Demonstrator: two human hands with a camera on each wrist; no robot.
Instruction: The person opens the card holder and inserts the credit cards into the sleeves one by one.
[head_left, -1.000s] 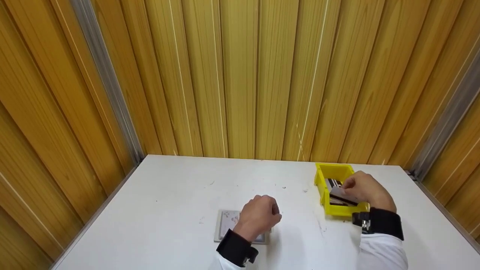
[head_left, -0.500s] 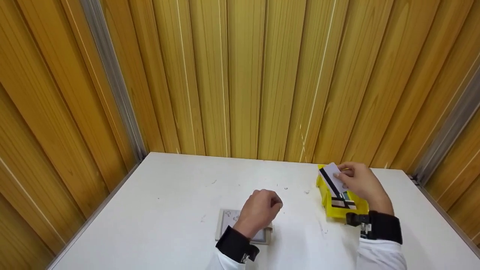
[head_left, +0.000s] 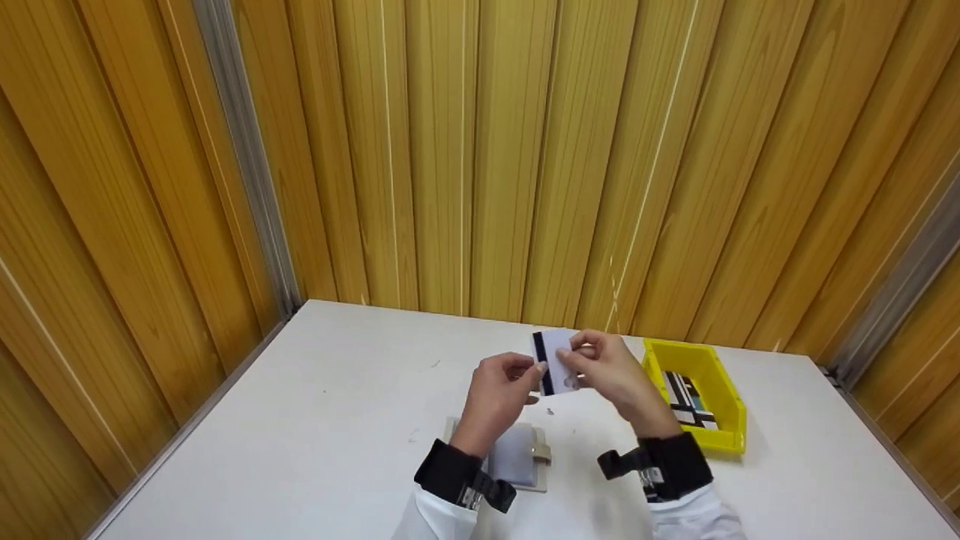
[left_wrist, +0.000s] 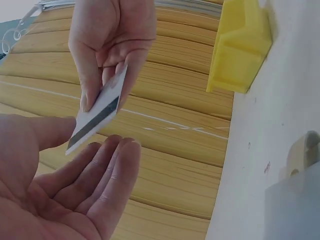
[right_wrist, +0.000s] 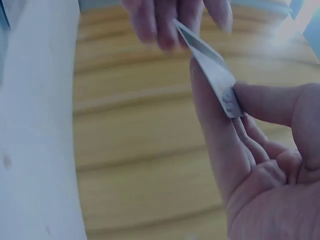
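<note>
Above the table, my right hand (head_left: pixel 611 375) pinches a white card with a black stripe (head_left: pixel 556 361) between thumb and fingers. My left hand (head_left: pixel 499 394) is at the card's striped side. In the left wrist view its thumb (left_wrist: pixel 57 131) reaches the card's edge, while the other fingers are spread below, apart from it. On the table under the left wrist lies an open pale card holder (head_left: pixel 517 457) with a clear sleeve and a snap strap, partly covered by the left forearm.
A yellow bin (head_left: pixel 727 397) stands at the right of the white table (head_left: pixel 337 420), with several striped cards (head_left: pixel 686 401) in it. Wood-patterned panels (head_left: pixel 495 165) rise behind the table and at both sides.
The right hand has lifted the card out of the yellow bin and brought it left to the left hand. The left hand has risen a little and its fingers have parted.
</note>
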